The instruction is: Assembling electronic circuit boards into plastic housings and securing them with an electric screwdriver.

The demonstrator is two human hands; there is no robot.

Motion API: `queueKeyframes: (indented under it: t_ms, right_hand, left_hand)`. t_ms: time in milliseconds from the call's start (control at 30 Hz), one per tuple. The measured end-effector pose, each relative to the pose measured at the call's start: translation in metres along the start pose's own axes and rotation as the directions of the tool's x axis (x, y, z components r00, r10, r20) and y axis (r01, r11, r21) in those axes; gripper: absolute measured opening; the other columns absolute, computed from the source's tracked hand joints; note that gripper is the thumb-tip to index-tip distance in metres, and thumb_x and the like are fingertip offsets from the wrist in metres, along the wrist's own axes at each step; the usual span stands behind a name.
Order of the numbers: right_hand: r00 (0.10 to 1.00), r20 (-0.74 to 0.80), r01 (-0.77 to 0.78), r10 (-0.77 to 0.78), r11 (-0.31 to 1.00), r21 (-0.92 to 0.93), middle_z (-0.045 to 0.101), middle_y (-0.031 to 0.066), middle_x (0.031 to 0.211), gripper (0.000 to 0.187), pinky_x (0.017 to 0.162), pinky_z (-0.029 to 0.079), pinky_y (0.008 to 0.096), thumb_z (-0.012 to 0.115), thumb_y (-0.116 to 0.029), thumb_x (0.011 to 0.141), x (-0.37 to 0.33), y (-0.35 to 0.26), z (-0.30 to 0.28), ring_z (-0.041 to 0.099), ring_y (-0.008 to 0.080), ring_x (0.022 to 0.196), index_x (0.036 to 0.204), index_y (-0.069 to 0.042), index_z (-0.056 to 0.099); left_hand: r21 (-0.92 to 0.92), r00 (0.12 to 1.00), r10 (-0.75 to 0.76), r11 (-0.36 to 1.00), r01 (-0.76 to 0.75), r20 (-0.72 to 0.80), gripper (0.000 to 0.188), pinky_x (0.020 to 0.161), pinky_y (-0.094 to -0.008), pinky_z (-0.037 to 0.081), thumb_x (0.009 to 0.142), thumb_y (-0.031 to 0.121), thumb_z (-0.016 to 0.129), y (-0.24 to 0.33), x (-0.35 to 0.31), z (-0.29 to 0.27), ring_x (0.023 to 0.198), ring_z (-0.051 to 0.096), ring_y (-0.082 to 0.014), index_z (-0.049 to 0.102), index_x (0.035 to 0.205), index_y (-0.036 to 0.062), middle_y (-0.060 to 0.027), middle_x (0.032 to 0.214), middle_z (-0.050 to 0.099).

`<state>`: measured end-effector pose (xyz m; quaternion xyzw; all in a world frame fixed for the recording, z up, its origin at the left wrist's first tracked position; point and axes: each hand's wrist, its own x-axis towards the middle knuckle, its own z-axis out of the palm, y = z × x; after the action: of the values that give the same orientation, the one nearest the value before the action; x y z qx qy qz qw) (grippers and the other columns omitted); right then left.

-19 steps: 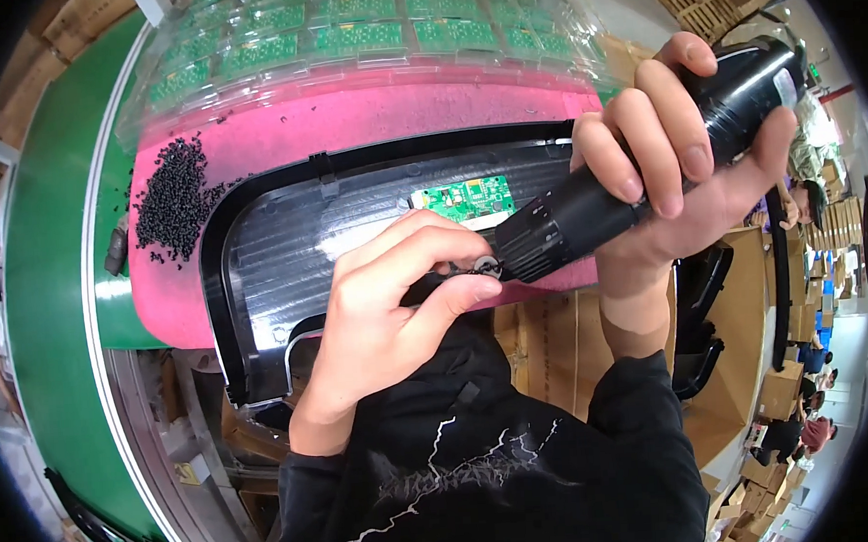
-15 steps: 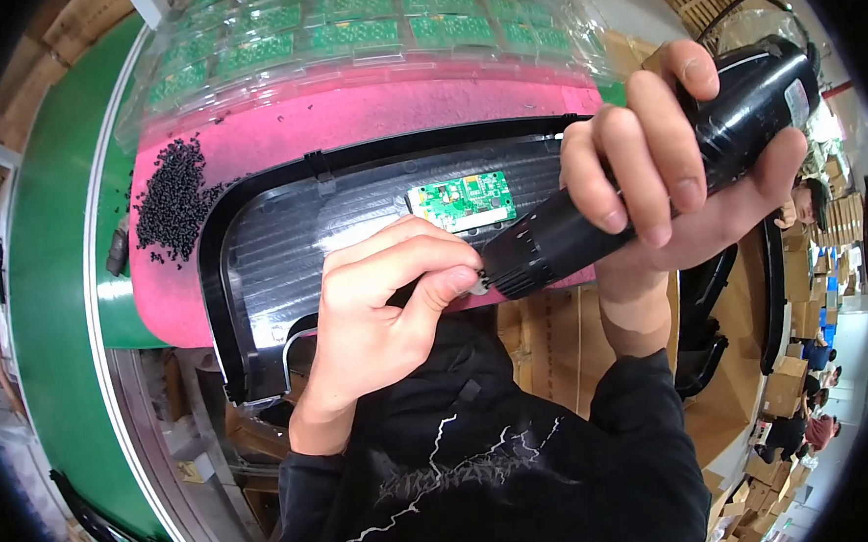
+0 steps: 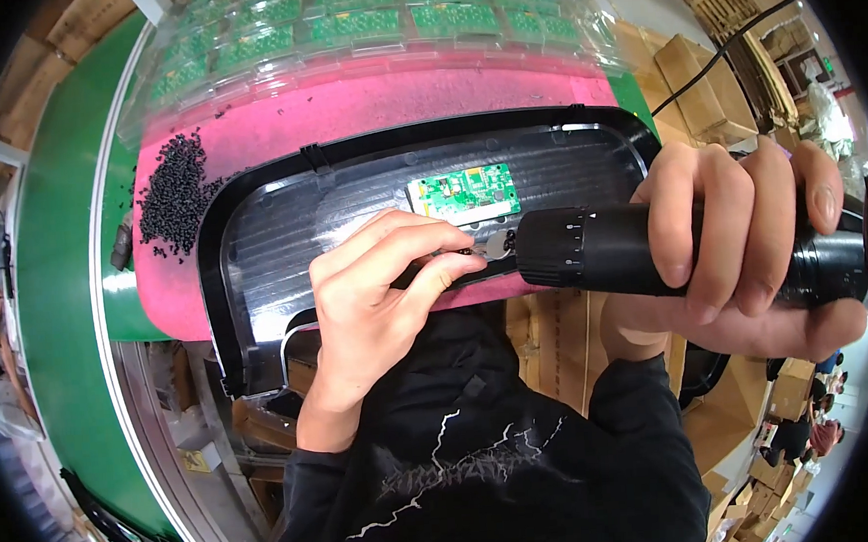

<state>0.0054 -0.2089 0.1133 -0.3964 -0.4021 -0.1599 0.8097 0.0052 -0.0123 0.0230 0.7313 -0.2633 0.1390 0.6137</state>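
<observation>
Left hand [image 3: 381, 293] up from 6 o'clock, back of hand to camera, thumb and index pinched on a small piece [image 3: 498, 245], exact kind too small to tell. Piece is at left hand's 3 o'clock, right at the driver [image 3: 600, 248] nose; cannot tell if the two touch. Right hand [image 3: 732, 236] gripping the black driver, fingers wrapped over the top, palm beneath; driver lies nearly level in view, nose pointing to 9 o'clock. Board [image 3: 464, 193] at left hand's 1 o'clock, inside the black shell [image 3: 294, 219]. Shell on pink mat [image 3: 376, 99], mat on green desk [image 3: 62, 290]. Heap of tiny black parts [image 3: 175, 191] on mat, 10 o'clock. Clear trays [image 3: 364, 57] at 12 o'clock, mat's far edge, rows of green boards inside. Cardboard box [image 3: 704, 85] at 2 o'clock, contents hidden.
</observation>
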Motion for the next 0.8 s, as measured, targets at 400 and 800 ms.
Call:
queueKeyframes:
  t_ms: [400,800]
  right_hand:
    - [0.994,0.107,-0.001,0.012,0.995,-0.103,0.060,0.0004,0.066,0.050,0.046,0.050,0.0265,0.070,-0.038,0.079,-0.002,0.001,-0.001,0.057,0.0108,0.046,0.110,-0.005,0.048]
    - [0.949,0.260,-0.120,0.177,0.968,-0.222,0.057,-0.0013,0.072,0.061,0.056,0.047,0.0303,0.063,-0.060,0.086,0.011,0.014,-0.039,0.054,0.0111,0.051,0.119,-0.011,0.050]
  left_hand:
    - [0.072,0.982,0.183,0.980,-0.187,0.055,0.022,0.068,-0.0349,0.052,0.068,-0.004,0.078,-0.002,0.007,0.003,0.075,0.065,-0.0261,0.066,0.087,0.0001,-0.0099,0.081,0.066]
    - [0.308,0.974,0.185,0.942,-0.137,-0.134,0.020,0.068,-0.0321,0.051,0.067,-0.001,0.083,-0.014,0.008,0.003,0.074,0.065,-0.0225,0.069,0.081,0.0015,-0.0065,0.074,0.068]
